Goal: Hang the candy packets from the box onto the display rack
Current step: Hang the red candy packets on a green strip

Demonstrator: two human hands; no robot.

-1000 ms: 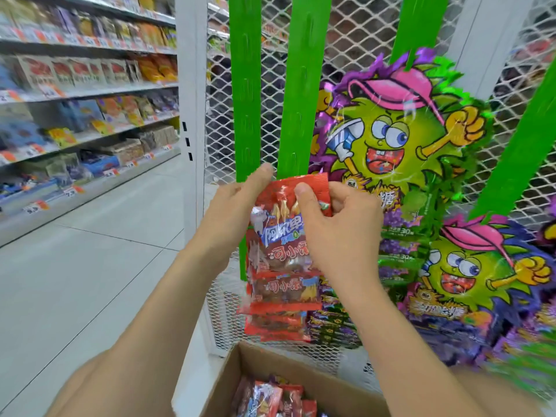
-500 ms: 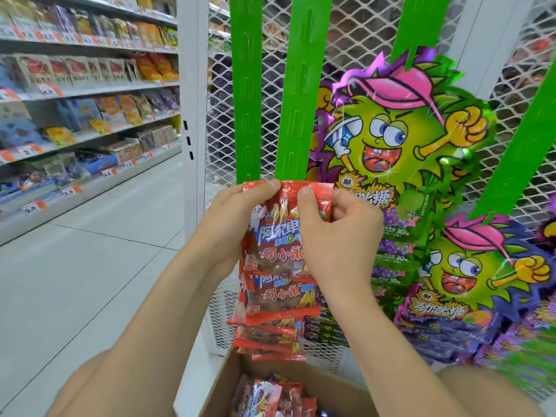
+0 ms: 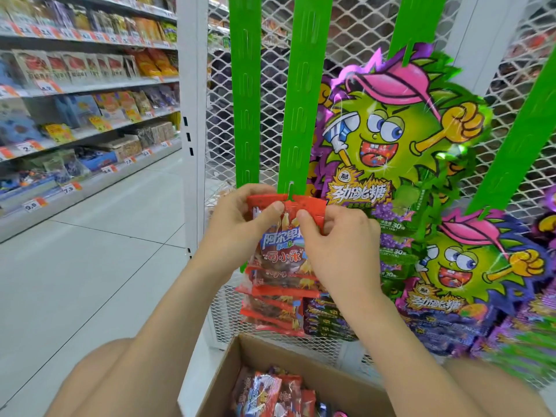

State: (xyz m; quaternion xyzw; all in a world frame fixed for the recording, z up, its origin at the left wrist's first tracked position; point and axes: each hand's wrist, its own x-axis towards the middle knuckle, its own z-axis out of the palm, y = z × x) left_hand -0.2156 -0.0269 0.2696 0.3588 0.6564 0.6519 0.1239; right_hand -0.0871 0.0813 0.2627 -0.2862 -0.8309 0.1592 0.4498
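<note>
A red candy packet (image 3: 281,245) is held up against the second green hanging strip (image 3: 299,94) of the wire display rack (image 3: 270,55). My left hand (image 3: 240,224) pinches its top left edge, and my right hand (image 3: 340,245) pinches its top right. The packet's red top edge sits at a small hook near the strip's lower end. Several more red packets (image 3: 276,302) hang below it on the same strip. The cardboard box (image 3: 270,353) stands below, with more red packets (image 3: 270,392) inside.
Large green and purple candy bags (image 3: 391,139) hang on the strips to the right. Another green strip (image 3: 245,85) hangs bare to the left. A white rack post (image 3: 191,115) stands left of it. Store shelves (image 3: 84,85) line the aisle's left side, with tiled floor between.
Both hands have spread the packet's top edge flat and brought it up to the hook on the green strip. The view has shifted slightly closer.
</note>
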